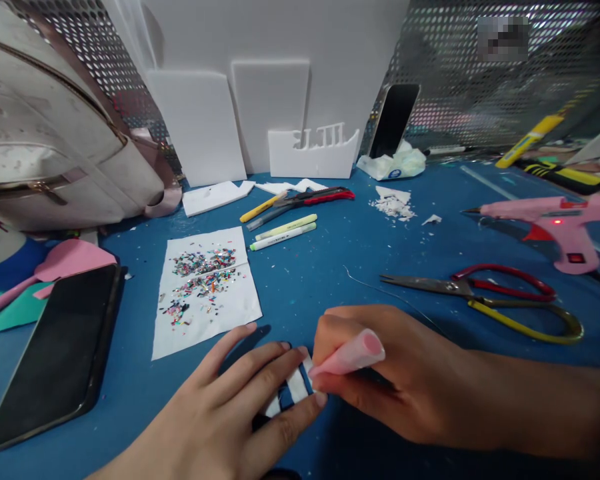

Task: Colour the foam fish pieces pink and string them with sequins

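While the left hand (240,393) lies spread, holding the white piece (296,385) down on the blue table (300,280), the right hand (400,380) grips the pink pen (350,355). If the spread fingers slip, the piece could slide and the pen might miss.

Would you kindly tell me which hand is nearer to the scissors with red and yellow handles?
Right. The right hand is on the person's side of the scissors, not touching them, while the left hand is farther away, to the left.
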A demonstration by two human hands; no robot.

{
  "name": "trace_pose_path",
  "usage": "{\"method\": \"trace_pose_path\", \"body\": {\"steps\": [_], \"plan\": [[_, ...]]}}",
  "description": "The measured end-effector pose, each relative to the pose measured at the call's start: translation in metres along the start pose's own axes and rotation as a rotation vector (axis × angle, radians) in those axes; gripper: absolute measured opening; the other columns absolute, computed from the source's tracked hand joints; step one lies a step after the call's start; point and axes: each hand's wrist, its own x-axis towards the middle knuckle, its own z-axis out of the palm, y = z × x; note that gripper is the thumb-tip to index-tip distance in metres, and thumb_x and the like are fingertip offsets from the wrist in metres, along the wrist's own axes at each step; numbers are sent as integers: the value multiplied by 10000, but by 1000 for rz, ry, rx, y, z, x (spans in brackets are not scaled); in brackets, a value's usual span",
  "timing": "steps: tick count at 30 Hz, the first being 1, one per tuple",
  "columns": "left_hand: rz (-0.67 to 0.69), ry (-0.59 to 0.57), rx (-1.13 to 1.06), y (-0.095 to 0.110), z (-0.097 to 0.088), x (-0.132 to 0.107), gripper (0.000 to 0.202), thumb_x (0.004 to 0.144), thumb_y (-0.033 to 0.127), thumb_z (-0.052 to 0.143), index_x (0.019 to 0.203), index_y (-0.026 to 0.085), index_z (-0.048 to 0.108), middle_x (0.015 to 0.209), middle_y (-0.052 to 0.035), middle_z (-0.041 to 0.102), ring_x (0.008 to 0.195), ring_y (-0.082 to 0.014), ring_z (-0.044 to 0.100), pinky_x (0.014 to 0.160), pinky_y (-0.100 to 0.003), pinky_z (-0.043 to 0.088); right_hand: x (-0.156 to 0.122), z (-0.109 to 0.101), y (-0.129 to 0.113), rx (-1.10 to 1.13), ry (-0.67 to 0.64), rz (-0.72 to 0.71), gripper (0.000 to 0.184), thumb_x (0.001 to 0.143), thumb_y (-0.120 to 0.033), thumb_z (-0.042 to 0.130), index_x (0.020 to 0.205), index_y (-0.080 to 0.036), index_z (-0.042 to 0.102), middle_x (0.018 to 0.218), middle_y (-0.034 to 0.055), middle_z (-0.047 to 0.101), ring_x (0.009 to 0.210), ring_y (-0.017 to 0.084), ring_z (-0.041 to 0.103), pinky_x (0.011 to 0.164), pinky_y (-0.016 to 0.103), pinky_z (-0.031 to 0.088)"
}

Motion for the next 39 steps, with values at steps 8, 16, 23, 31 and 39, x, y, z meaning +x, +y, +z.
{"method": "trace_pose_path", "body": {"steps": [8,16,23,31,39], "plan": [[13,7,4,-1,-1,0,488,1040,551,320,1389,322,572,1320,-42,656,1280,-238,527,1228,-490,132,-2,9,0,12,64,-8,141,985,-112,526,913,-196,438,774,-18,546,656,110,480,625,227,391],[46,-38,-18,-5,-6,1,478,1030,527,374,1404,289,556,1339,-64,642,1268,-254,535,1221,-506,135,-1,12,2,46,54,1,81,999,-171,530,940,-186,476,780,12,595,668,130,520,638,243,408],[31,-42,-47,-5,-11,5,441,1047,457,368,1423,301,537,1359,-59,630,1274,-240,528,1208,-497,166,-4,5,7,142,22,58,121,997,-215,568,899,-173,512,804,15,632,701,110,562,670,224,428],[27,-46,-64,-5,-11,5,428,1055,442,355,1412,309,550,1371,-50,621,1302,-220,505,1225,-466,106,0,-5,3,291,222,-2,160,991,-155,552,832,-156,569,811,20,624,667,86,553,650,209,459],[27,-34,-48,-5,-8,4,433,1049,460,378,1407,294,555,1330,-72,637,1259,-245,542,1214,-500,146,-5,12,7,196,88,22,126,1009,-204,533,890,-178,503,808,20,626,701,110,566,666,230,453]]}}
